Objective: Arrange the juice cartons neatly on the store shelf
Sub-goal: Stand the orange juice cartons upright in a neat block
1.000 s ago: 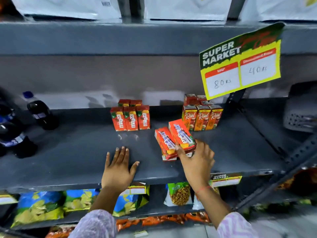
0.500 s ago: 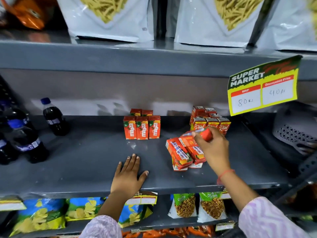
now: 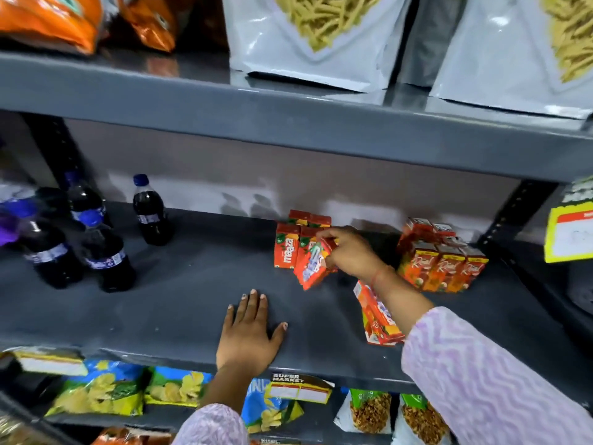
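My right hand [image 3: 351, 252] grips a small orange juice carton [image 3: 313, 266], tilted, right in front of the upright group of Maaza cartons [image 3: 285, 250] at the middle of the grey shelf [image 3: 179, 303]. One more carton [image 3: 378, 313] lies on its side near the shelf's front, partly under my right forearm. A second group of upright orange Real cartons [image 3: 444, 268] stands to the right. My left hand [image 3: 248, 332] rests flat on the shelf's front edge, fingers spread, holding nothing.
Several dark cola bottles [image 3: 96, 248] stand at the shelf's left. White snack bags [image 3: 314, 36] fill the shelf above, chip packets [image 3: 99, 390] the one below. A yellow price sign [image 3: 569, 232] hangs at the right edge, beside a metal upright.
My right hand lifted one carton from the lying pile and carried it left to the Maaza group. The view tilted upward and shifted. My left hand stayed flat on the shelf.
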The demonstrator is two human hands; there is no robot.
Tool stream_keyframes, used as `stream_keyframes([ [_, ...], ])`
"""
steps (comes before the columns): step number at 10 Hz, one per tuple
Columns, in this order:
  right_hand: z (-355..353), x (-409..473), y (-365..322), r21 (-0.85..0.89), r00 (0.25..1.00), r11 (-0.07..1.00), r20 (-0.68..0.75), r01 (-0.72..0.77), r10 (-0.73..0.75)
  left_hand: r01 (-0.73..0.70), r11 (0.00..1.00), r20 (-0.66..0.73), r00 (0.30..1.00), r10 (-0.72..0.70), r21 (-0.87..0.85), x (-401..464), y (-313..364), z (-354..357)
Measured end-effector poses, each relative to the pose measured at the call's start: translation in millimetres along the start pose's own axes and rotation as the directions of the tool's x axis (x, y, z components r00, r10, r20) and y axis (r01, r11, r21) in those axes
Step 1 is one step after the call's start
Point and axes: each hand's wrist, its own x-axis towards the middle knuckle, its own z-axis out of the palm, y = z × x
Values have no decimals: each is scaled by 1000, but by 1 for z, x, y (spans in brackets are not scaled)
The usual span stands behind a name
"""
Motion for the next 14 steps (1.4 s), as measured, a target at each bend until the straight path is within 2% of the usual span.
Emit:
stream_keyframes([
  [2, 32, 27, -13, -162, 978, 973, 151, 166, -142, 16, 1000, -13, 1000, -16, 23, 3, -2, 2],
  [5, 45, 41, -7, -149, 929, 955, 311, 257, -202, 38, 999, 16, 999, -38, 23, 1, -6, 1],
  [6, 44, 41, -6, -180, 922, 943, 323, 281, -213, 44, 999, 11, 999, -45, 11, 1, -3, 0],
  [8, 31, 39, -12, -422, 842, 766, 461, 486, -280, 35, 999, 11, 999, -35, 0, 0, -2, -4],
  [10, 30, 40, -18, -555, 855, 682, 474, 477, -212, 43, 999, 7, 999, -43, -4, -1, -3, -4],
  [11, 28, 40, -15, -520, 818, 668, 518, 533, -249, 41, 999, 6, 999, -41, -6, -1, -2, -5],
  [13, 25, 38, -16, -608, 855, 627, 479, 486, -199, 44, 999, 5, 999, -44, 1, -1, -3, -4],
  [14, 22, 38, -18, -604, 840, 613, 505, 509, -201, 42, 999, -4, 999, -42, 4, 0, -3, -5],
])
